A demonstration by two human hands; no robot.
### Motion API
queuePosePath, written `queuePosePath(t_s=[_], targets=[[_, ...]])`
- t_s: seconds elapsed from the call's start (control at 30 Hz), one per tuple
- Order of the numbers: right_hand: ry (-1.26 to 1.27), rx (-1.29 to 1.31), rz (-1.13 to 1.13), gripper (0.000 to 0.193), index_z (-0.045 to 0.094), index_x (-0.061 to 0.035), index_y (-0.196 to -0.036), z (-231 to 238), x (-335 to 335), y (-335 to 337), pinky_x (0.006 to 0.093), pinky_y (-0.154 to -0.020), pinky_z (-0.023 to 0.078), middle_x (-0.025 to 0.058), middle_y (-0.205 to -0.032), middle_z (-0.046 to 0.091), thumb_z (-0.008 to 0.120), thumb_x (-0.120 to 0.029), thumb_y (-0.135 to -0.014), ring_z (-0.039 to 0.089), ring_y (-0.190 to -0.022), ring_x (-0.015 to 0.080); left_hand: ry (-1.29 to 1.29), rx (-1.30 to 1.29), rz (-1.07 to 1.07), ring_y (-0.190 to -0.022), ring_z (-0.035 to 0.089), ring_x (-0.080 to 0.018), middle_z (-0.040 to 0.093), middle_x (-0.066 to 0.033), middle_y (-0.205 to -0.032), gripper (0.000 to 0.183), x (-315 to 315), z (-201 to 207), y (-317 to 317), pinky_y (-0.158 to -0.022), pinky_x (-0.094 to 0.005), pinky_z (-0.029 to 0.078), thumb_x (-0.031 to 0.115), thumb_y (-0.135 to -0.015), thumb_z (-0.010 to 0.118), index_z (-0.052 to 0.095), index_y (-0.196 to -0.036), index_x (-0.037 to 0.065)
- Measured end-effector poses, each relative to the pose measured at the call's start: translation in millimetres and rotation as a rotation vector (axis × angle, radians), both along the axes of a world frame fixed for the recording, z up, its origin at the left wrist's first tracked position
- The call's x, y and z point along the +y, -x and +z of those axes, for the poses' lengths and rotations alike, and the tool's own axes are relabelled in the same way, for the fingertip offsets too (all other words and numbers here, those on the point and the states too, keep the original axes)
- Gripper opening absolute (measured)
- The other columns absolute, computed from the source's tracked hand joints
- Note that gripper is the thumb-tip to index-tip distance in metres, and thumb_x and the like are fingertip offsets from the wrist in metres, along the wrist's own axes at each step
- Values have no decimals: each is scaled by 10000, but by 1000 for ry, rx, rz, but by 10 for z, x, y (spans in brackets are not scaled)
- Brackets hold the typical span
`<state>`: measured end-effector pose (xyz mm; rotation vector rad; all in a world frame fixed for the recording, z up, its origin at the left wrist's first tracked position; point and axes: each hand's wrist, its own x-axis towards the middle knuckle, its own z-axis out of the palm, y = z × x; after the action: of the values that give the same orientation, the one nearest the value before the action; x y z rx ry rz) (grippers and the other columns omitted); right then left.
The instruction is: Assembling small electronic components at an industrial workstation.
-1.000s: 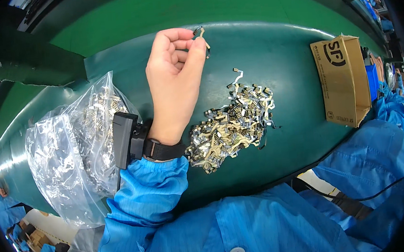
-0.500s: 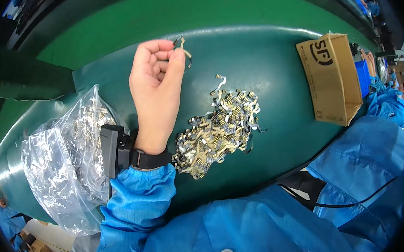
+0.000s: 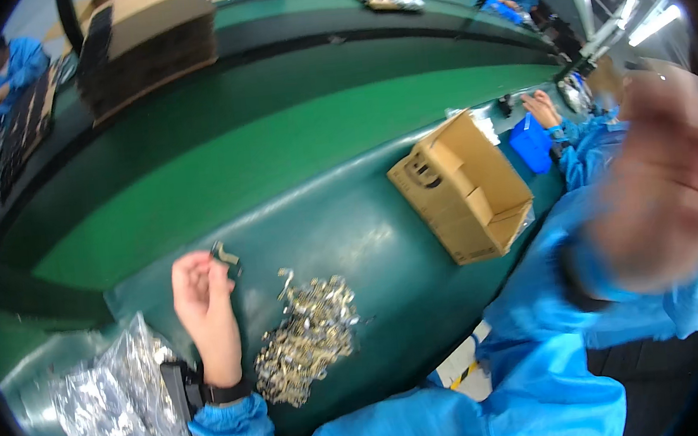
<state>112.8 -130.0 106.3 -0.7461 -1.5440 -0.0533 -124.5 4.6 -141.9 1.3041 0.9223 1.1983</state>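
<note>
My left hand [image 3: 206,313] is raised over the green table with a thin flex cable [image 3: 224,255] pinched between thumb and fingertips. The cable is a small bent strip, cream with dark ends. Just right of that wrist lies a loose pile of similar flex cables [image 3: 306,342], gold, white and black, heaped on the tabletop. Close to the camera at the right, my right hand [image 3: 658,191] is lifted well above the table, wearing a black wristband. Motion smears its fingers, so I cannot make out whether they hold anything.
A clear plastic bag [image 3: 116,404] with more cables lies left of my left wrist. An open cardboard box [image 3: 448,209] stands to the right. Past it are a blue bin [image 3: 530,144] and a co-worker's hand [image 3: 542,108]. A large carton [image 3: 147,49] sits at the far left.
The view has swung up and to the right, showing more of the workshop. My right hand has come into view, raised at the right. The left hand still pinches the flex cable.
</note>
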Motion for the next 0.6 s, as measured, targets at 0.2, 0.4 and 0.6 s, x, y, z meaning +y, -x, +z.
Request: queuePosePath(t_s=[0.2,0.4,0.6], targets=[[480,127,-350,87,581,-19,-841,-1486,844,94,285,-638,464,72,-760,562,560,-89,-889,573,-691,163,51,68,-13,-686,484,-56,541,-3,-839,142,-19,25,-6,-595,-178,368,123,-931,559,507,-1035,41],[503,-28,-552,60,541,-36,-835,-2261,1020,-75,411,-647,470,142,-772,550,552,-90,-858,576,-745,342,24,62,2,-645,448,-31,517,8,-806,116,-19,29,-51,-571,-163,336,129,-951,526,506,-1023,39],[681,13,-524,58,543,-58,-869,-2434,1060,-47,435,-614,483,144,-782,606,533,-115,-866,611,-720,349,-13,104,39,-624,429,-19,505,20,-775,95,0,-19,-21,-541,-162,309,144,-972,496,499,-973,49]])
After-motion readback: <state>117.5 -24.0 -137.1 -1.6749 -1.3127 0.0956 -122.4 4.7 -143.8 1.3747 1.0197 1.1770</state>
